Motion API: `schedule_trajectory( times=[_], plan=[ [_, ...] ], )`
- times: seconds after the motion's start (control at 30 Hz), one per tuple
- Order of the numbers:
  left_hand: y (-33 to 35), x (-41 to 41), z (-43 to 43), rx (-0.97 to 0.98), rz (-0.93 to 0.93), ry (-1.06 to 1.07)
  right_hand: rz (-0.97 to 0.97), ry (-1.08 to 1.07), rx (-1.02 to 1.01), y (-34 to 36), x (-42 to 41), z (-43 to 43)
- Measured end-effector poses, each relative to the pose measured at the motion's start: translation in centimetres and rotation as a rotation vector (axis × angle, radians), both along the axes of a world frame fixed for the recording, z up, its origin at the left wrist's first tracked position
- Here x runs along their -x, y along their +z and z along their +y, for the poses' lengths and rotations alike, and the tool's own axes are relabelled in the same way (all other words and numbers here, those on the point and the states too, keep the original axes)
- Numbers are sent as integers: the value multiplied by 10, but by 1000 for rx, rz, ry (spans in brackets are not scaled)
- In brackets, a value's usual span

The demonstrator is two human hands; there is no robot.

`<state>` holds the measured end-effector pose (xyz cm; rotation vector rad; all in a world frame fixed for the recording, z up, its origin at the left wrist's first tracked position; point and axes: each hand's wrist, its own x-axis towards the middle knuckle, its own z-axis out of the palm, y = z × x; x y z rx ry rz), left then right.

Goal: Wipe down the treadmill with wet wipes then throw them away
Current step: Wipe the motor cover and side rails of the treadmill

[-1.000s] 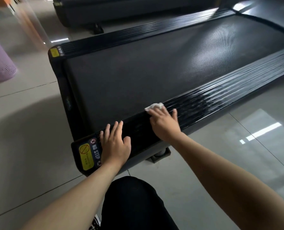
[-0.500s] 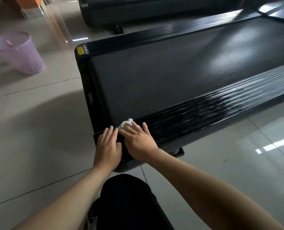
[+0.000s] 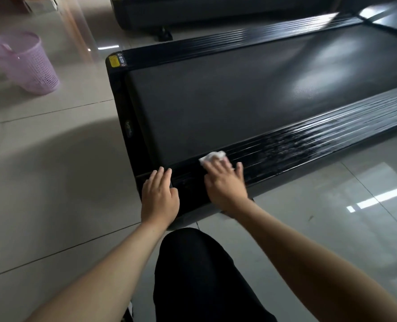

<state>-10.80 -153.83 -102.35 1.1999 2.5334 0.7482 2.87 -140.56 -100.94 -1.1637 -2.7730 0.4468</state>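
— Arms and hands?
— Both arms stretched forward over a black-trousered knee (image 3: 200,275). Left hand (image 3: 159,201) flat, fingers straight and close together, resting on the end corner of the treadmill (image 3: 121,108), on its near rail (image 3: 320,142); grasping nothing.
— And the right hand (image 3: 225,184)?
— Just beside the left, apart from it, palm down, fingers spread and released, pressing a wipe (image 3: 212,156) onto that same rail. No curl round it.
— Wipe's place?
— White, crumpled, poking out past the fingertips at the rail's inner edge, right beside the belt (image 3: 239,101).
— Counts?
— Two hands. One wipe. Two ribbed rails, one either side of the belt. One yellow sticker (image 3: 114,61) on the far corner. One lilac bin (image 3: 30,66) upright on the floor (image 3: 53,182), well apart to the left. Part of a second treadmill (image 3: 193,10) beyond.
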Motion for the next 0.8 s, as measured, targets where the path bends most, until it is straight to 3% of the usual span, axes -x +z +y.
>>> schedule_trajectory(
  times=[0.1,0.2,0.33,0.43,0.53,0.6,0.73,0.8],
  plan=[
    [2,2,0,16,1,-3,41,346,81,1,7,-46],
    [1,1,-1,68,61,-61,12,404,38,0,-5,-42],
    [0,-7,-3,201,119,-150,-24,110,8,0,-40,10],
    [2,-9,-2,173,128,-143,-41,-195,-8,-3,-67,36],
    [2,-9,1,145,121,-100,-27,-321,15,-6,-59,32],
    [2,-9,2,113,119,-76,14,-248,4,-3,-42,10],
    [2,-8,6,74,81,-42,49,211,11,-6,-15,-57],
    [3,-6,8,62,55,-30,27,295,37,-9,-17,-64]
  ],
)
